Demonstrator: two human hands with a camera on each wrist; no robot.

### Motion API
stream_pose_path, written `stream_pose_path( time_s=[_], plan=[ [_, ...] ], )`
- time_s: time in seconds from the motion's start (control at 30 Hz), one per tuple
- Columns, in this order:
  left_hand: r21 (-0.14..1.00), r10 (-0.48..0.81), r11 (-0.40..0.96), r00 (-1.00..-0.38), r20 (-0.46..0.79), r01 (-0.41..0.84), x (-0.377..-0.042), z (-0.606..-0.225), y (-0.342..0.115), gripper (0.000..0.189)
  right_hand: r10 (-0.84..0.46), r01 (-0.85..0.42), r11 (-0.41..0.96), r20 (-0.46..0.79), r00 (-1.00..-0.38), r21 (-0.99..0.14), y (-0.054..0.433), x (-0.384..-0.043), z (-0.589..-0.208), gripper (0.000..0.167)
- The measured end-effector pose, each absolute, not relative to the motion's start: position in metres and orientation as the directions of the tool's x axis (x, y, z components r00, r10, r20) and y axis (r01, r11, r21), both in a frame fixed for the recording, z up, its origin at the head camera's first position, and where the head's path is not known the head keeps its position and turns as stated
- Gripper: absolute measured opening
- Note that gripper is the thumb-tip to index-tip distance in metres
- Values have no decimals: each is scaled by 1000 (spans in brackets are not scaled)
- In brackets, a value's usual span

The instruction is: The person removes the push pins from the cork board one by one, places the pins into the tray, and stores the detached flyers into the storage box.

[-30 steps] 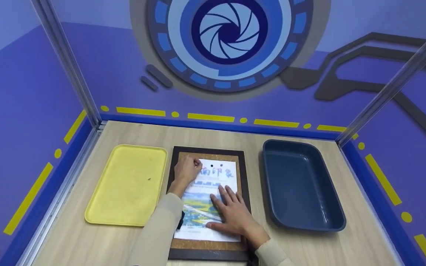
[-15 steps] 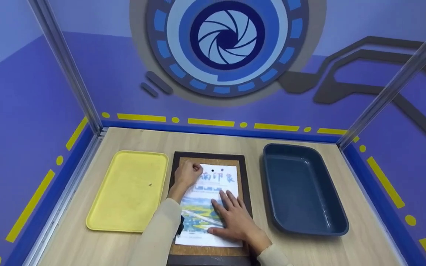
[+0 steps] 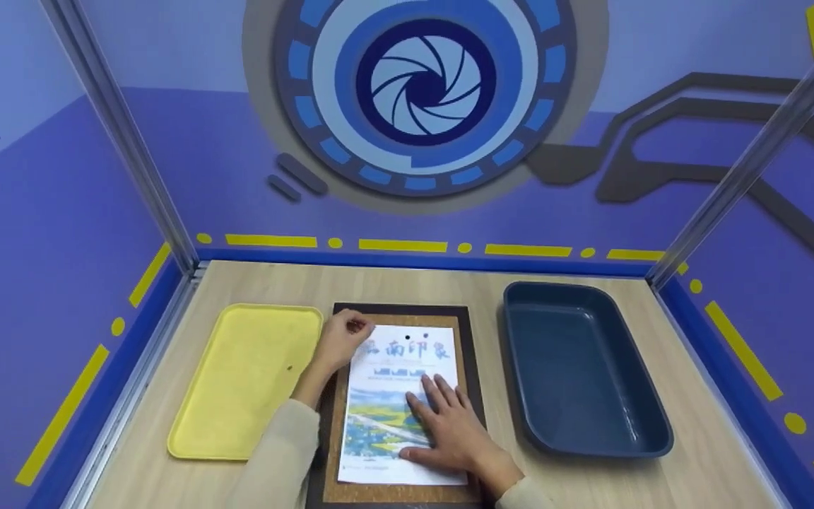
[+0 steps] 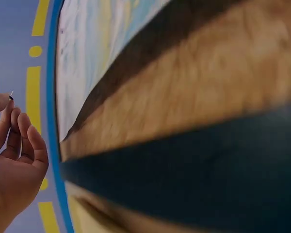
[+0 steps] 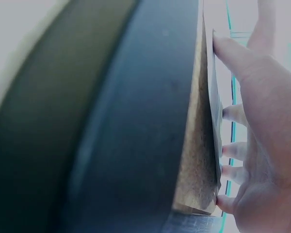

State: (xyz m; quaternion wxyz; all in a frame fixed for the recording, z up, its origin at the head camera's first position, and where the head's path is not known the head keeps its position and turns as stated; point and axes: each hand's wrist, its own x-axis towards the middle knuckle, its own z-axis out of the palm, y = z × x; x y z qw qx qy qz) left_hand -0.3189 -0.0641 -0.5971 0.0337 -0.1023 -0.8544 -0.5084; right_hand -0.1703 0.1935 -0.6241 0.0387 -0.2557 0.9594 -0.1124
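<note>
At lower centre, my left fingers [image 4: 16, 117] pinch a tiny dark pin [image 4: 11, 97]; my spread right fingers [image 3: 435, 396] rest on a white printed paper [image 3: 386, 396] over a black-framed brown corkboard [image 3: 393, 493].

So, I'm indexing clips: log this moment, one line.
left hand: pinching small dark pin | right hand: on white printed paper | paper: on dark-framed brown corkboard

Yellow tray [image 3: 241, 396] at left, dark blue bin [image 3: 580, 382] at right, purple wall [image 3: 195, 162] behind.
</note>
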Motion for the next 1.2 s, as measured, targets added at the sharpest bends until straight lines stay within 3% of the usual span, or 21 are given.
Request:
stream_pose_path(
  time_s=[0.23, 0.63, 0.93, 1.2],
  plan=[
    [881, 103, 402, -968, 228, 250, -306, -582, -111, 9, -494, -476, 844, -10, -869, -248, 196, -168, -627, 99],
    [867, -83, 486, -982, 172, 110, -283, -603, -187, 13, -507, -492, 839, -4, -862, -232, 194, -167, -624, 99],
    [790, -97, 607, -980, 176, 81, -272, -622, -206, 12, -502, -485, 838, -7, -865, -251, 196, -167, -623, 99],
    [791, -112, 612, -988, 102, 12, -265, -630, -208, 18, -509, -496, 826, 22, -860, -267, 196, -166, -622, 97]
  ],
)
